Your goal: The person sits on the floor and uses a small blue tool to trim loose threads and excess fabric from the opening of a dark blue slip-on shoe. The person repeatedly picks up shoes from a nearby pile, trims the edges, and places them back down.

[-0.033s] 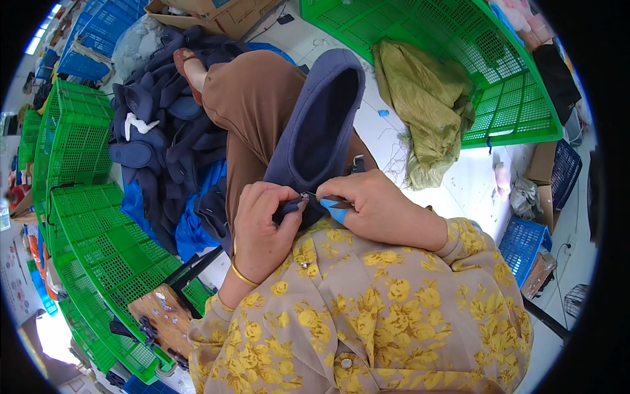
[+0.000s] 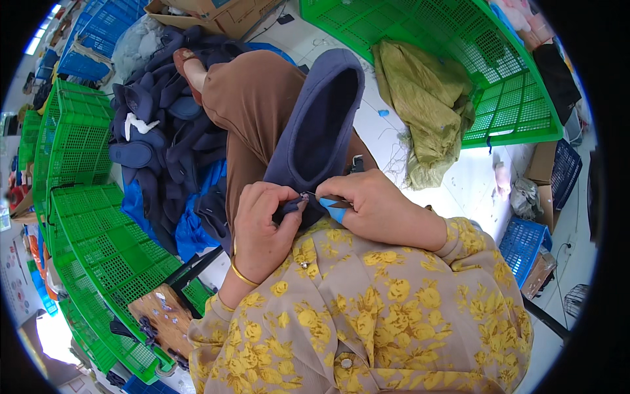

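A navy cloth slipper [image 2: 315, 125] stands on my lap, its opening facing up and its toe end pointing away from me. By its near end, my left hand [image 2: 266, 217] pinches a small navy fabric piece [image 2: 293, 204] with a pale speckled edge between thumb and forefinger. Close against it, my right hand [image 2: 377, 207] is closed on a slim dark metal tool [image 2: 339, 199], perhaps thread snips; its exact kind is partly hidden by the fingers. A blue wrap [image 2: 335, 211] covers one right finger. The two hands' fingertips almost meet.
Left of my knees lies a pile of navy slippers [image 2: 164, 144] on blue plastic sheeting [image 2: 197, 230]. Green crates [image 2: 98, 223] stand at the left, another green crate [image 2: 505, 111] at far right. An olive sack [image 2: 420, 98] lies beside it. A wooden board [image 2: 161, 318] holds scraps.
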The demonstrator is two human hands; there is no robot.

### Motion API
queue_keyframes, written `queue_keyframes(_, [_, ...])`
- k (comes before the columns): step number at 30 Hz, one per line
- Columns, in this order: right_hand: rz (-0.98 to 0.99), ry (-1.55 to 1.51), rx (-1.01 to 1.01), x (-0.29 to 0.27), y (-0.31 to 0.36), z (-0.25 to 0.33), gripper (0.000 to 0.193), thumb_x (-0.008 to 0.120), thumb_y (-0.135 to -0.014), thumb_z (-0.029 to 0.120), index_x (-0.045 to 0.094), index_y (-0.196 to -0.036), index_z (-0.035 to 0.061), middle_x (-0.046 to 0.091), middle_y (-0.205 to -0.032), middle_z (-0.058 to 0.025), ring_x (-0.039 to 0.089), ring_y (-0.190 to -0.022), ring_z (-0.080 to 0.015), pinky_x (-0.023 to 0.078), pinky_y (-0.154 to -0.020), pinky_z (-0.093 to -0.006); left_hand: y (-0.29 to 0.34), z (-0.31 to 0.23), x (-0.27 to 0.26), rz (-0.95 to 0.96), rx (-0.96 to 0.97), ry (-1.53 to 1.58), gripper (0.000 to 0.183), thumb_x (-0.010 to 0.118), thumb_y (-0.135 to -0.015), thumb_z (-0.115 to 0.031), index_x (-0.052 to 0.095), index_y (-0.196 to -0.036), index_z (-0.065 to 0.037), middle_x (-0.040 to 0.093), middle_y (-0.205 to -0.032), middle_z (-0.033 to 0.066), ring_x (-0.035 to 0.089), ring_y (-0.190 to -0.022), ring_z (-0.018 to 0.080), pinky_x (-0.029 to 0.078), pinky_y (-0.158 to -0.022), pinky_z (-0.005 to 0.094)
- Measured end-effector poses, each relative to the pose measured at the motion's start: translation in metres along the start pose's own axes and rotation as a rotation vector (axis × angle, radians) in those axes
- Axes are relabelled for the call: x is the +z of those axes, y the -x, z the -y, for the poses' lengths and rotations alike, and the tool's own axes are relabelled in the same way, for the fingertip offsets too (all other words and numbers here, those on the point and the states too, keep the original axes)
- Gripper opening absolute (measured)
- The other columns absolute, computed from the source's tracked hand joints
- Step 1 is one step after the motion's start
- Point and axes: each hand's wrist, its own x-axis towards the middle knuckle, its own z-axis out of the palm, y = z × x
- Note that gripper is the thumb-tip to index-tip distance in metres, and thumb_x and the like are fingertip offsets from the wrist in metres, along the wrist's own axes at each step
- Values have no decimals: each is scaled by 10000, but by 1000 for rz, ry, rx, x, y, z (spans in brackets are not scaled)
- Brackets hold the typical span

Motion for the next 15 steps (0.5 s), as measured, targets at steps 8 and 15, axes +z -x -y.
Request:
queue_keyframes(8, [-2, 40, -15, 12, -5, -14, 292, 553, -722, -39, 575, -999, 50, 644, -806, -165, 635, -779, -363, 490, -667, -419, 1, 0, -3, 6, -37, 52, 163, 706, -729, 40, 658, -875, -15, 598, -847, 70, 564, -752, 178, 444, -660, 264])
queue_keyframes(15, [-41, -44, -113, 15, -7, -27, 353, 535, -732, -76, 576, -1030, 108, 658, -828, -131, 639, -792, -356, 493, -655, -419, 5, 3, -2, -15, -112, 195, 135, 715, -750, 44, 675, -870, -3, 612, -842, 48, 548, -746, 129, 421, -653, 229])
